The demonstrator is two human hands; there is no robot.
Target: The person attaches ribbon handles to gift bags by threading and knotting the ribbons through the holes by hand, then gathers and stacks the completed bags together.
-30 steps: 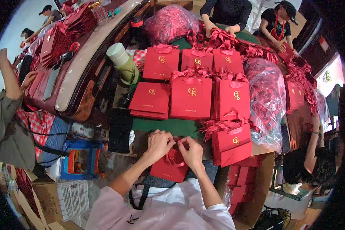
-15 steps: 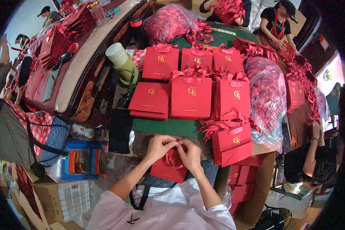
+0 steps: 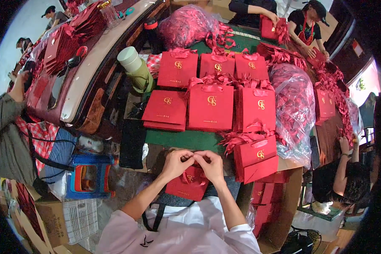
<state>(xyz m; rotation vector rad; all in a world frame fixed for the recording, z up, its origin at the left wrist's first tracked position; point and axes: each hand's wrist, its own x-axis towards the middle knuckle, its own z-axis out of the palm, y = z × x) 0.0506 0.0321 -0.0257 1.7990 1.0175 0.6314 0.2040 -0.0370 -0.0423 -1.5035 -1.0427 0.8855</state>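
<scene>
A small red paper gift bag [image 3: 185, 188] with gold lettering rests on my lap, leaning toward the table edge. Above its top rim, my left hand [image 3: 178, 164] and my right hand [image 3: 211, 166] meet fingertip to fingertip, both closed in a pinch. A bit of red ribbon shows between them; its ends are mostly hidden by the fingers. The bag's ribbon handle [image 3: 194, 178] hangs just below my right hand. Beyond my hands, stacks of matching red bags [image 3: 211, 108] with ribbon handles stand on the green table top [image 3: 169, 139].
A clear plastic sack of red ribbons [image 3: 292, 110] stands right, another ribbon sack [image 3: 188, 27] far back. A green bottle [image 3: 135, 70] is at left. A cardboard box [image 3: 290, 203] holding red bags sits at my right, a blue stool [image 3: 89, 175] on the left. Co-workers [image 3: 311, 29] sit around.
My hands stay pinched together over the bag, shifting only slightly. At the far side a co-worker's hand now holds a red bag to the right. Another person's arm at left has moved upward.
</scene>
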